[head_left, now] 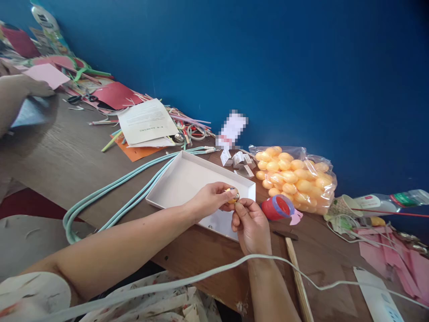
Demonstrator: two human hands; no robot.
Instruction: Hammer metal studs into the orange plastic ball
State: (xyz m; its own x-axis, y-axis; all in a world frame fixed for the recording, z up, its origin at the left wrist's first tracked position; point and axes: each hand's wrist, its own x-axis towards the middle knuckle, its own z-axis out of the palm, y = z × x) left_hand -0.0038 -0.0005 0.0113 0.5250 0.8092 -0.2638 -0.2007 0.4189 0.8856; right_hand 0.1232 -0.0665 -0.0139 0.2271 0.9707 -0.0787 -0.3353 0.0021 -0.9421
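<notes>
My left hand [216,197] is closed on a small yellow, rounded piece [229,192] with a shiny metallic part on its right side. Against that metallic part, my right hand [251,219] pinches with thumb and fingertips. Whatever sits between the right fingertips is too small to make out. Both hands are over a shallow white box [187,174], and a tiny round bit [210,226] lies near its front edge. Just right of my right hand stands a red roll [275,208] with a purple band.
A clear bag of orange-yellow balls [295,176] leans by the blue wall. Teal cords [134,172] loop left of the box. A wooden stick [298,277], a power strip [378,293] and a white cable [201,277] are in front. Another person's hand [36,87] is far left.
</notes>
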